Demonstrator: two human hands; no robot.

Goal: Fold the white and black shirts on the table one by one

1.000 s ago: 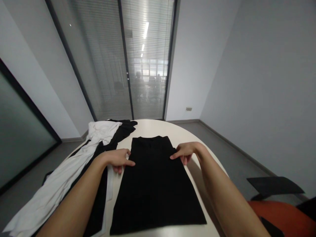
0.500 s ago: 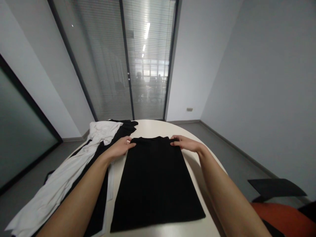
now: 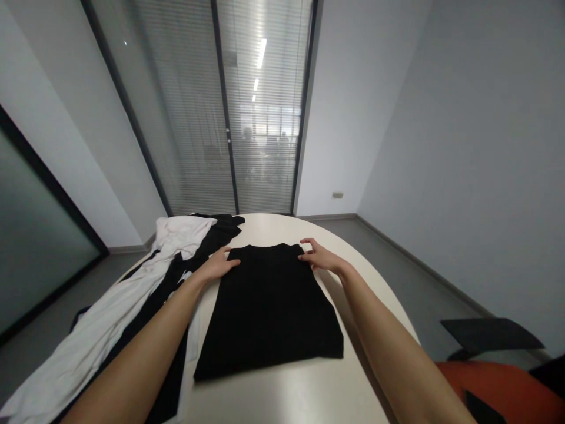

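Note:
A black garment (image 3: 269, 309), folded into a long rectangle, lies flat on the white oval table (image 3: 300, 394) in front of me. My left hand (image 3: 218, 267) grips its far left corner, fingers closed on the cloth. My right hand (image 3: 318, 256) rests at the far right corner, thumb and fingers curled on the edge. Both arms reach forward over the table.
A pile of white cloth (image 3: 101, 321) and black cloth (image 3: 212, 235) stretches along the table's left side. An orange chair (image 3: 507, 391) with a dark armrest (image 3: 488, 333) stands at the lower right. Glass partitions with blinds rise behind the table.
Both hands slid from the garment's sides up to its far corners. The garment has shifted away from me, leaving bare table at the near edge.

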